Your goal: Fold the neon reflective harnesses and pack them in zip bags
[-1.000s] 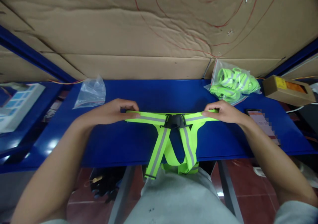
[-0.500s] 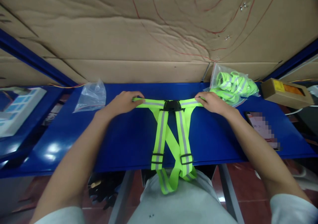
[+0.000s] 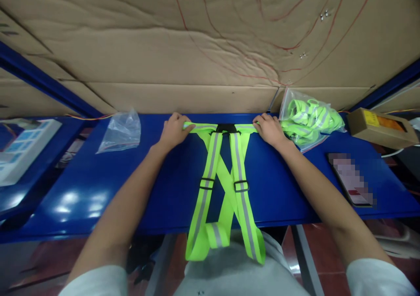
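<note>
A neon-green reflective strap harness lies stretched across the blue table, its black buckle at the far edge by the cardboard wall. My left hand is closed on the belt's left end. My right hand is closed on the belt's right end. Two grey-striped straps with black sliders run from the buckle toward me, cross, and hang over the near table edge onto my lap.
An empty clear plastic bag lies at the left. A bag of more green straps sits at the right, with a cardboard box beyond it and a phone nearer. A white device rests far left.
Both hands have pushed the belt away from me, from mid-table to the far edge, drawing the hanging straps up onto the tabletop. My hands came slightly closer together.
</note>
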Tool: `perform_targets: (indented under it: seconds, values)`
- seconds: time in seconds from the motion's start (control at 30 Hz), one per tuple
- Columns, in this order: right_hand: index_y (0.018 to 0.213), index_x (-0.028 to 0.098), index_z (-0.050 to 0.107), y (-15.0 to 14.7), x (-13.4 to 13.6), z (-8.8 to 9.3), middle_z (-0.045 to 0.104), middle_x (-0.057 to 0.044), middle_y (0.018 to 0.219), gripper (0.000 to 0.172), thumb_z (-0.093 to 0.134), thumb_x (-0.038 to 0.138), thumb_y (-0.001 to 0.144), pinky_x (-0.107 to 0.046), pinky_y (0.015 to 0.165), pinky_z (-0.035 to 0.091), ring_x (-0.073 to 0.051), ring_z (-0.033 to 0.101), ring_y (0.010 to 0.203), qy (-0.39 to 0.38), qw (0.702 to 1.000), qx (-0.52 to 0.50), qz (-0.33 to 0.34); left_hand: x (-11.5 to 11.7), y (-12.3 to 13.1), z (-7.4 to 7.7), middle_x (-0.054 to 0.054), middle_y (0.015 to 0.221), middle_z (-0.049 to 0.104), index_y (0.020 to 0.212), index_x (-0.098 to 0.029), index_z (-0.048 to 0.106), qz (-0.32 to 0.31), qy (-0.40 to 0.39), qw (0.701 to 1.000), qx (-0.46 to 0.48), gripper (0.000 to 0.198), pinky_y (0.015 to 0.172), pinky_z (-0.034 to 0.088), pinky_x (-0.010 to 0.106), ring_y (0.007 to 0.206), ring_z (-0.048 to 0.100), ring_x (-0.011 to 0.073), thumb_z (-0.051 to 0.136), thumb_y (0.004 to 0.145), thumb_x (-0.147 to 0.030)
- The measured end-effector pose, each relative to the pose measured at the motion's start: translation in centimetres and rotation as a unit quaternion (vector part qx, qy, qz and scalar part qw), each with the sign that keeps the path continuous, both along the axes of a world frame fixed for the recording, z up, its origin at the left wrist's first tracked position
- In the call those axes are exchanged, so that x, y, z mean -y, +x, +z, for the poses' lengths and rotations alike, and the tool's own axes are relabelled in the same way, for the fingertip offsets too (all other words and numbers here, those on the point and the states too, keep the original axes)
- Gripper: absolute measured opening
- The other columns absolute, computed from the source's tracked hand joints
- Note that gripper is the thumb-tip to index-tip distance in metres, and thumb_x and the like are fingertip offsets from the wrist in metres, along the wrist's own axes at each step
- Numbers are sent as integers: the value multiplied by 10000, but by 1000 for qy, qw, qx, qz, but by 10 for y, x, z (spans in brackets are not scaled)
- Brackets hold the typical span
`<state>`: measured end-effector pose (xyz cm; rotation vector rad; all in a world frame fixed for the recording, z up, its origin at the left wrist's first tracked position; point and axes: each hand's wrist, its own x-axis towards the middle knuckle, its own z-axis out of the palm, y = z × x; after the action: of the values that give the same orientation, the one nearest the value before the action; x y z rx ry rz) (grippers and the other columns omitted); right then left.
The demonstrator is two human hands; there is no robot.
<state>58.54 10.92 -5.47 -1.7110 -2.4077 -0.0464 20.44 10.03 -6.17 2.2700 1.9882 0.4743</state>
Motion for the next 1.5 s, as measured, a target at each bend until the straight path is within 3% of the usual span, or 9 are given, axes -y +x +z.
perform_targets:
  seconds: [0.2,0.4,0.57,0.63,0.73,0.93,1.2,1.37,1.5]
  values:
    - [1361,117,593,8,3,-8,569,-206,1332,474,418,427,1047,-437,1032,435,-346,574,1201,32,994,-100,-21,5,-2,-10,185,1326,565,1258,-200,648,62,24,997,43,463,1043,426,494,1247,538,364,576,936,-524]
    - [1473,75,509,10,13,-1,551,-253,1424,629,334,520,1064,-550,1113,369,-407,534,1299,27,992,-91,-80,29,14,19,256,1428,525,1378,-176,577,119,68,990,33,535,1070,378,620,1338,475,465,544,962,-511]
    - [1454,65,502,-2,22,-5,594,-301,1368,663,415,563,1025,-749,1096,198,-457,491,1315,15,990,-25,-136,46,79,42,174,1438,600,1392,-147,574,-139,63,987,57,467,1154,391,465,1350,544,297,343,1062,-383]
    - [1406,26,529,-6,24,-7,593,-325,1352,682,423,571,1010,-732,1108,175,-455,465,1338,37,988,-10,-152,51,111,38,160,1597,469,1490,-162,510,-223,29,974,23,535,1226,309,511,1483,422,317,335,1071,-443]
    - [1223,5,630,-6,26,-10,594,-349,1322,677,401,600,996,-694,1110,201,-459,473,1321,72,984,10,-165,57,143,20,123,1700,296,1595,-228,393,-234,-32,972,-1,656,1236,209,679,1570,255,390,337,1049,-587]
    - [1090,144,611,-2,17,-7,720,-226,1077,489,526,594,919,-646,1044,332,-408,625,1093,56,979,-89,-172,65,151,-10,106,1653,393,1499,-286,544,-199,23,980,1,626,1211,129,782,1549,301,408,376,1018,-650]
    - [1220,193,502,-44,10,19,710,-143,1154,532,675,435,779,-394,839,546,-271,698,910,49,915,-387,-100,66,156,-17,157,1621,439,1538,-215,483,-197,70,978,10,682,1211,157,780,1530,341,400,389,1012,-639]
    - [1287,180,471,-96,19,27,707,-138,1188,577,660,406,791,-361,836,555,-227,698,845,9,921,-389,-31,67,157,-17,232,1609,424,1459,-178,583,-177,96,979,-4,618,1202,204,766,1526,335,413,445,1005,-574]
    - [1277,177,499,-117,18,22,719,-137,1168,556,658,387,787,-376,881,537,-243,702,895,8,939,-345,2,68,155,-10,252,1606,415,1471,-137,579,-165,97,981,-4,634,1202,116,800,1529,295,461,487,987,-536]
